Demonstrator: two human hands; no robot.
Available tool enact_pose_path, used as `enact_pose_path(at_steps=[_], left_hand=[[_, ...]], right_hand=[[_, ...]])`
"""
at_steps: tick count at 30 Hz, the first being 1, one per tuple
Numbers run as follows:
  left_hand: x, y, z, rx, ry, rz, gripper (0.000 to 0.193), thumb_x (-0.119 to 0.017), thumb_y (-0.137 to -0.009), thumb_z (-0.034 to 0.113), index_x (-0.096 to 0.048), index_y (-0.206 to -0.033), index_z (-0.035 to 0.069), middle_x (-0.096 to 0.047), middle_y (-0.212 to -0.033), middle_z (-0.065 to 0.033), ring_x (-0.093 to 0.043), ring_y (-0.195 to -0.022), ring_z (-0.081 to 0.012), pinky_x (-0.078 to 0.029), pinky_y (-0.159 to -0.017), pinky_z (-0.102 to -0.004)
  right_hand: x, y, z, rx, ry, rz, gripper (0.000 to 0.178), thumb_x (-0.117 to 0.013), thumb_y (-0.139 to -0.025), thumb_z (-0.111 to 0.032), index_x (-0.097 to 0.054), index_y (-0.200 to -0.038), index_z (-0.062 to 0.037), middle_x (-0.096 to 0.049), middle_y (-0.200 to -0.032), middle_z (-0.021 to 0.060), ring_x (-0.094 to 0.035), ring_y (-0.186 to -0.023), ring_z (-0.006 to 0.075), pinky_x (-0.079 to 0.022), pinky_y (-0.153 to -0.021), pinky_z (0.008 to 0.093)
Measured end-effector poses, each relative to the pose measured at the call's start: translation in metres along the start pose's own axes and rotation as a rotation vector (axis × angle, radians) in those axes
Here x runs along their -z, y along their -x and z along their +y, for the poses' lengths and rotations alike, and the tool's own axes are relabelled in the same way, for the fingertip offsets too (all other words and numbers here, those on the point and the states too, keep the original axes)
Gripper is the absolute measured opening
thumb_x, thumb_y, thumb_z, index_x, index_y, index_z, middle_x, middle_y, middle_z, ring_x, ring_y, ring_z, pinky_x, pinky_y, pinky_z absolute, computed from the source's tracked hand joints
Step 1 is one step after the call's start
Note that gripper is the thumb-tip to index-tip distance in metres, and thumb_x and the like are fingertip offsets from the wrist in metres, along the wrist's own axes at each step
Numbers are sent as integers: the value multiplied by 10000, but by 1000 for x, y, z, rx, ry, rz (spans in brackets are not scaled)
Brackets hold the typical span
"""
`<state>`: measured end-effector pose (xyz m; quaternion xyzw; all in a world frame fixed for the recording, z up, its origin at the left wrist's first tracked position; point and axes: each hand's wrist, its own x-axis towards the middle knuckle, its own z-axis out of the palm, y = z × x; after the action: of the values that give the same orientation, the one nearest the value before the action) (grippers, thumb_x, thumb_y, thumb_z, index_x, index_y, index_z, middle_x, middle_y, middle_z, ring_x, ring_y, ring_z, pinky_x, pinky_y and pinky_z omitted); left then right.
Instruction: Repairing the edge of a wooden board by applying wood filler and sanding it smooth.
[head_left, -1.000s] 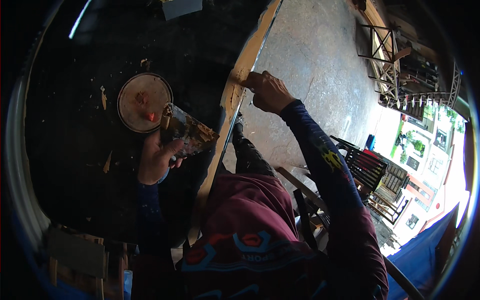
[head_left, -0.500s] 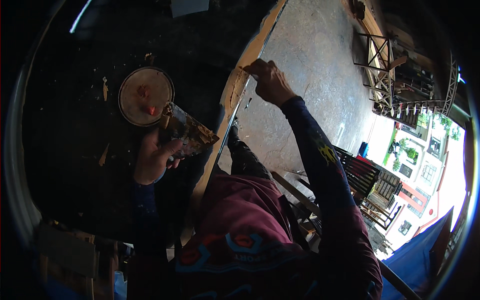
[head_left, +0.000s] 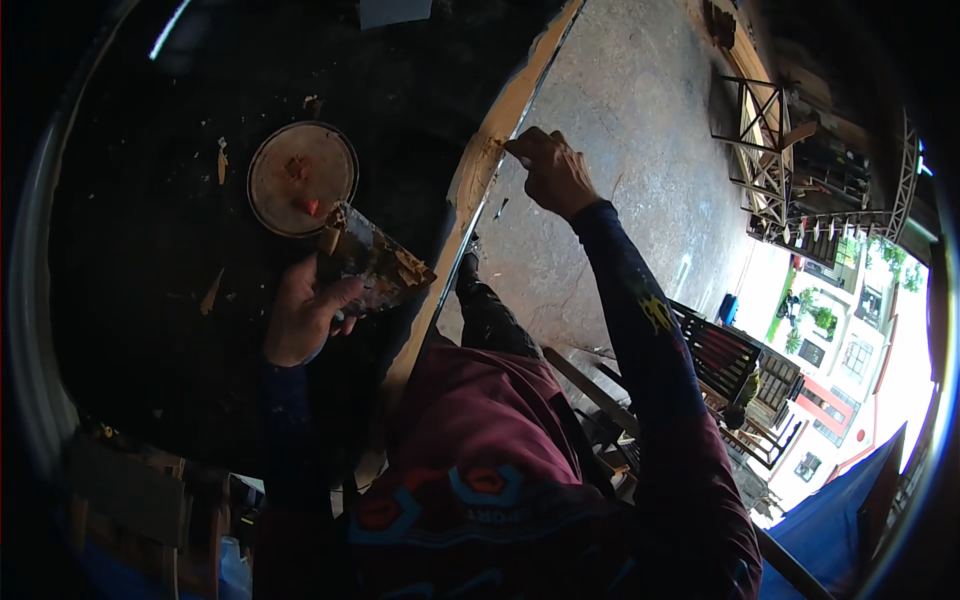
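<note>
My left hand (head_left: pixel 300 315) is wrapped round a broad putty knife (head_left: pixel 368 262), whose dark, smeared blade carries lumps of tan filler along its right end. Just beyond that hand, a round pale lid or tin (head_left: pixel 275 185) lies on the black tabletop (head_left: pixel 130 300), with reddish smears and a small red lump on it. My right hand (head_left: pixel 555 172) is closed in a pinch at the tabletop's right edge, its fingertips against a ragged tan strip of filler (head_left: pixel 470 190). Whatever those fingers hold is too small to make out.
Tan crumbs and slivers (head_left: pixel 212 292) are scattered over the tabletop. A grey flat piece (head_left: pixel 393 10) lies at the far end. Concrete floor (head_left: pixel 610 110) runs along the right side, with metal frames (head_left: pixel 758 130), slatted wooden furniture (head_left: pixel 715 350) and a blue sheet (head_left: pixel 820 510) farther right.
My right hand has shifted slightly right and nearer along the filled edge, its fingers curled tighter. My left hand keeps the putty knife in nearly the same place. The view has shifted a little.
</note>
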<state>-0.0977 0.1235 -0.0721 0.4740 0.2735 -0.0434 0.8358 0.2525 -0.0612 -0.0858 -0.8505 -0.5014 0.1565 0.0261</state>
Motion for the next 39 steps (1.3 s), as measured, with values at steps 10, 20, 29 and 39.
enact_pose_path(at_steps=[10,20,29,39], left_hand=[[-3,-3,-16,40,33,-14,352,-723,-992,319,-587,-1140,30,-672,-838,-49,-578,-574,-80,-413,-461,-216],[-10,-20,4,-21,-3,-61,334,-718,-996,294,-593,-1146,23,-674,-844,-48,-584,-583,-79,-437,-475,-221],[-7,-14,2,34,31,-24,294,-718,-994,269,-603,-1131,36,-684,-875,-45,-590,-606,-78,-434,-474,-221],[-9,-12,0,18,49,-28,274,-710,-999,245,-598,-1136,35,-688,-869,-48,-587,-601,-74,-431,-470,-210]], right_hand=[[-3,-12,-19,-75,133,-294,540,-550,-885,60,-719,-1313,-222,-696,-1248,-20,-637,-1127,263,-513,-857,538],[-10,-20,20,40,-89,-113,573,-534,-793,145,-746,-1258,-114,-717,-1252,94,-689,-1053,316,-613,-901,427],[4,-18,17,-14,-79,-169,508,-538,-817,124,-749,-1229,-86,-716,-1255,87,-680,-1144,320,-614,-895,439],[5,-18,15,-8,-133,-119,551,-545,-768,139,-769,-1207,-107,-741,-1163,95,-703,-1057,332,-613,-898,421]])
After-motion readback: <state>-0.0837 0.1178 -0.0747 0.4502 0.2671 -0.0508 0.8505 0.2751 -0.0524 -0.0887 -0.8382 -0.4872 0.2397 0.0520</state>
